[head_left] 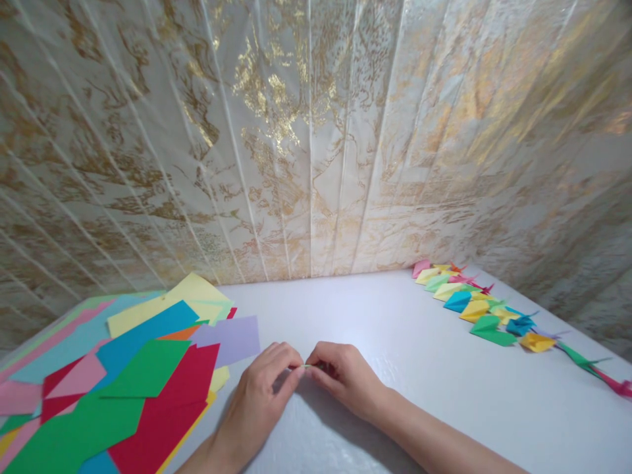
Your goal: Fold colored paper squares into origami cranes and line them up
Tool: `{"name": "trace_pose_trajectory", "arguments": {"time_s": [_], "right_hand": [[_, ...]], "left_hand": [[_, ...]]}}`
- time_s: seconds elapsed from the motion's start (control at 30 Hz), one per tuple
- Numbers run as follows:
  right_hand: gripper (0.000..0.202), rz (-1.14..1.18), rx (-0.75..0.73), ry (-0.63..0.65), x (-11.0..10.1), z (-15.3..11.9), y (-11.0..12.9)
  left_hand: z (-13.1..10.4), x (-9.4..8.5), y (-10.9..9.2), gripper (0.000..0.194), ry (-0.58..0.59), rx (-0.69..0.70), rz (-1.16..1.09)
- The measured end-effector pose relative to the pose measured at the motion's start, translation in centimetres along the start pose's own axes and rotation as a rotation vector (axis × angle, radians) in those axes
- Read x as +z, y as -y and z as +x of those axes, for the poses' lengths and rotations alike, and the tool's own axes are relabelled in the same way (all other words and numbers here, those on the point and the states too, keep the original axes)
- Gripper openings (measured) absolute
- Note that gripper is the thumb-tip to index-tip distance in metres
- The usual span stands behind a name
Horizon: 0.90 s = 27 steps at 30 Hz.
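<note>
Near the middle of the white table point(345, 309), a small, thin, pale green piece point(307, 366) shows between my fingertips; it looks like folded paper, mostly hidden. My left hand point(264, 388) pinches its left end between thumb and index finger. From the other side, my right hand point(345, 380) pinches it too, the remaining fingers curled in. The two hands nearly touch at the tips, slightly above the tabletop.
Overlapping sheets of coloured paper point(162, 368) spread over the left side, a lilac sheet point(239, 339) close to my left hand. Several folded paper figures point(486, 306) run in rows along the right edge. A gold-patterned curtain point(296, 131) hangs behind the table.
</note>
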State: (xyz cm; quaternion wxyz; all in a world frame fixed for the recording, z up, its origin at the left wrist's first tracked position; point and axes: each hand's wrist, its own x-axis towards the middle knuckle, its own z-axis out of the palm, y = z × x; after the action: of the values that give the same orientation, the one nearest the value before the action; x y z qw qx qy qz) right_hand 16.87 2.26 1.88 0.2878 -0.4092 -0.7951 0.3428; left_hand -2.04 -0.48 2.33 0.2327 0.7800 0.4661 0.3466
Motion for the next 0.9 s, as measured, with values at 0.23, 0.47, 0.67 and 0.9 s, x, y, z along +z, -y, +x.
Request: {"name": "trace_pose_trajectory", "arguments": {"time_s": [0.23,0.47,0.67,0.9], "right_hand": [[0.023,0.174,0.052,-0.03,-1.5,0.4,-1.2],[0.025,0.186,0.046,0.021,-1.5,0.6,-0.4],[0.033,0.415,0.184,-0.086,0.0,0.4,0.2],[0.04,0.544,0.199,-0.139,1.1,0.4,0.2]], "left_hand": [[0.4,-1.2,0.2,0.025,-0.094,-0.155,-0.098],[1.2,-1.7,0.3,0.026,0.093,-0.286,-0.205],[1.5,-0.8,-0.4,0.027,0.064,-0.3,-0.309],[1.3,-0.2,-0.8,0.036,-0.052,-0.355,-0.365]]}}
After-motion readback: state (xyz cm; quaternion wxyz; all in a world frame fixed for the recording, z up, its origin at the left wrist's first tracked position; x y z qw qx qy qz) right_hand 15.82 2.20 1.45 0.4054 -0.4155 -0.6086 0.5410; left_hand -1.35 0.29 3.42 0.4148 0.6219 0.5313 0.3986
